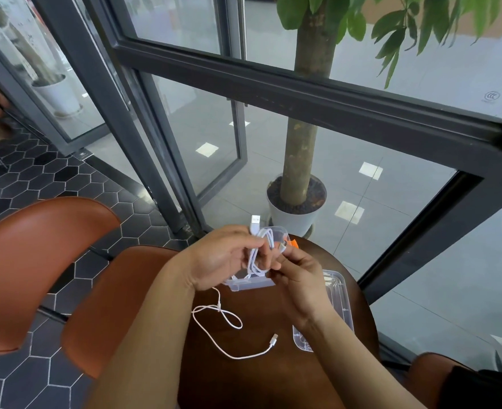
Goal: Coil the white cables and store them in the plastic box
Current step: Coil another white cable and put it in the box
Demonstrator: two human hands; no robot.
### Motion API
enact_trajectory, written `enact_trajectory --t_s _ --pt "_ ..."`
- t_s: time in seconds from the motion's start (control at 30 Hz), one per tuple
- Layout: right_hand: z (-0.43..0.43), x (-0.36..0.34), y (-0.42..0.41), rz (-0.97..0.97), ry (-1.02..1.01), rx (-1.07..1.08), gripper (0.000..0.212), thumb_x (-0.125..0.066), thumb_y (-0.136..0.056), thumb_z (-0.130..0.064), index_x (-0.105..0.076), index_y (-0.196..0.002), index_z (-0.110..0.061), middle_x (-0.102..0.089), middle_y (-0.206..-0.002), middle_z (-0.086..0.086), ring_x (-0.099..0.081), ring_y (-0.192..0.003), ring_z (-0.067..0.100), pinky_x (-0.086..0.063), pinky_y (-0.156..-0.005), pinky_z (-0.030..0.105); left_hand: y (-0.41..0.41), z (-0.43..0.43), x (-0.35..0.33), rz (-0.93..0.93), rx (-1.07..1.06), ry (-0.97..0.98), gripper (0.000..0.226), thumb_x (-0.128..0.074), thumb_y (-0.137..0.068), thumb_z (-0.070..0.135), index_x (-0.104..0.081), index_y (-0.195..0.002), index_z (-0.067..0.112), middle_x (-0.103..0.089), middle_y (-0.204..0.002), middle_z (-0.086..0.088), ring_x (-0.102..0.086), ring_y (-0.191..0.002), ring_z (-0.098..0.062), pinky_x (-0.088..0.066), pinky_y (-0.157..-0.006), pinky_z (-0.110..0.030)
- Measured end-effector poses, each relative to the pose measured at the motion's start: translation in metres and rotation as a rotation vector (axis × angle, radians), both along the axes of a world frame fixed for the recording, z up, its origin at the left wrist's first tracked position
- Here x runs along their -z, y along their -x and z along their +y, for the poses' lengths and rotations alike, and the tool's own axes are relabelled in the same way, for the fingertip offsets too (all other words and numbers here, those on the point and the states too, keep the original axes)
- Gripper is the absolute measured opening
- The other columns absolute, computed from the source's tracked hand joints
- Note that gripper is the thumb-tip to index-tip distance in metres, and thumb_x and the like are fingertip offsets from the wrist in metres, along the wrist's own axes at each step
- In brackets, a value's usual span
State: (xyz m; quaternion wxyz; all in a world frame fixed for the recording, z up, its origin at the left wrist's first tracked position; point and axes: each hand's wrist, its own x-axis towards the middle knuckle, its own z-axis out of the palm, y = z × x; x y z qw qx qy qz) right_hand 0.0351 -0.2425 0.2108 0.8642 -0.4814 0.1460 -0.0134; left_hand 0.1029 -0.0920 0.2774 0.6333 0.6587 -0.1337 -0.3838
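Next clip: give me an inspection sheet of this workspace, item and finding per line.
Surface: round dark wooden table.
Job's things: clear plastic box with orange latch behind the hands; another clear piece, probably its lid, on the table to the right.
Clutter: nothing seen.
Grips: left hand holds the white coil; right hand pinches its strand.
Cables: coil's USB plug sticks up; a loose length lies looped on the table, small plug free; whether it belongs to the coil cannot be told.
Surroundings: brown chairs, potted tree, glass doors, hexagon-tiled floor.
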Motion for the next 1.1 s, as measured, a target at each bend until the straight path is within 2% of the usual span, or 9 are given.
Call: enact_trajectory --t_s 0.1,0.3,0.43,0.5,0.67,0.77,0.9,1.0,1.1 --pt "-0.007 -0.002 0.003 -0.032 0.168 0.076 0.015 -0.064 -0.094 -0.007 -0.075 -0.092 0.002 -0.064 -0.078 0.024 -0.056 -0.073 0.030 -0.049 -0.071 0.039 0.002 0.004 0.001 -0.151 -0.140 -0.235 0.029 -0.048 -0.104 0.019 -0.069 -0.091 0.002 -0.069 -0.090 -0.009 -0.067 -0.096 -0.020 -0.048 -0.096 -0.039" --pt "-0.014 -0.005 0.007 -0.014 0.410 0.096 0.016 -0.065 -0.096 -0.013 -0.079 -0.087 -0.013 -0.067 -0.075 0.019 -0.057 -0.064 0.017 -0.050 -0.065 0.031 0.024 -0.021 0.018 -0.200 -0.371 -0.264 0.018 -0.049 -0.103 0.025 -0.064 -0.109 0.016 -0.072 -0.093 -0.009 -0.072 -0.093 -0.024 -0.058 -0.093 -0.047" --pt "-0.019 -0.009 0.008 0.009 0.461 0.089 0.014 -0.067 -0.095 -0.015 -0.080 -0.091 -0.017 -0.075 -0.081 0.012 -0.067 -0.072 0.028 -0.058 -0.072 0.037 0.031 -0.025 0.024 -0.311 -0.404 -0.349 0.020 -0.052 -0.102 0.034 -0.065 -0.106 0.019 -0.075 -0.091 0.000 -0.073 -0.092 -0.019 -0.060 -0.088 -0.046" --pt "-0.021 -0.015 0.008 0.016 0.424 0.057 0.015 -0.067 -0.094 -0.015 -0.081 -0.092 -0.016 -0.076 -0.083 0.014 -0.068 -0.073 0.029 -0.058 -0.075 0.040 0.032 -0.025 0.023 -0.320 -0.449 -0.336 0.019 -0.053 -0.102 0.032 -0.067 -0.101 0.020 -0.076 -0.086 0.000 -0.073 -0.088 -0.023 -0.060 -0.086 -0.049" --pt "-0.039 -0.024 0.011 0.050 0.279 0.099 0.019 -0.062 -0.097 -0.013 -0.077 -0.098 -0.001 -0.074 -0.084 0.018 -0.064 -0.067 0.022 -0.058 -0.071 0.035 0.029 -0.021 0.016 0.035 -0.681 -0.012 0.017 -0.051 -0.102 0.012 -0.063 -0.109 0.001 -0.074 -0.077 -0.014 -0.076 -0.082 -0.034 -0.061 -0.082 -0.051" --pt "-0.046 -0.024 0.015 0.076 0.087 0.068 0.022 -0.059 -0.098 -0.010 -0.071 -0.104 0.009 -0.067 -0.081 0.020 -0.059 -0.065 0.022 -0.057 -0.068 0.031 0.031 -0.022 0.013 0.078 -0.713 0.069 0.016 -0.051 -0.102 0.011 -0.063 -0.104 0.001 -0.075 -0.081 -0.017 -0.075 -0.086 -0.035 -0.060 -0.084 -0.050" --pt "-0.056 -0.019 0.013 0.144 -0.057 0.107 0.020 -0.056 -0.098 -0.005 -0.070 -0.103 0.008 -0.062 -0.077 0.016 -0.059 -0.063 0.018 -0.060 -0.064 0.025 0.035 -0.030 0.010 0.131 -0.706 0.154 0.016 -0.051 -0.102 0.010 -0.064 -0.100 0.002 -0.075 -0.085 -0.019 -0.075 -0.091 -0.036 -0.059 -0.085 -0.049" --pt "-0.060 -0.013 0.010 0.190 -0.065 0.107 0.018 -0.053 -0.099 0.000 -0.069 -0.103 0.006 -0.064 -0.079 0.016 -0.062 -0.064 0.018 -0.061 -0.065 0.025 0.039 -0.033 0.011 0.129 -0.664 0.136 0.015 -0.052 -0.101 0.010 -0.065 -0.101 0.003 -0.076 -0.083 -0.016 -0.076 -0.090 -0.033 -0.059 -0.086 -0.050" --pt "-0.060 -0.017 0.008 0.157 0.065 0.037 0.023 -0.052 -0.097 0.009 -0.070 -0.109 0.003 -0.068 -0.086 0.020 -0.064 -0.071 0.023 -0.062 -0.073 0.029 0.041 -0.033 0.010 0.108 -0.622 0.089 0.015 -0.052 -0.100 0.009 -0.066 -0.103 0.003 -0.078 -0.086 -0.013 -0.076 -0.089 -0.032 -0.061 -0.080 -0.045"
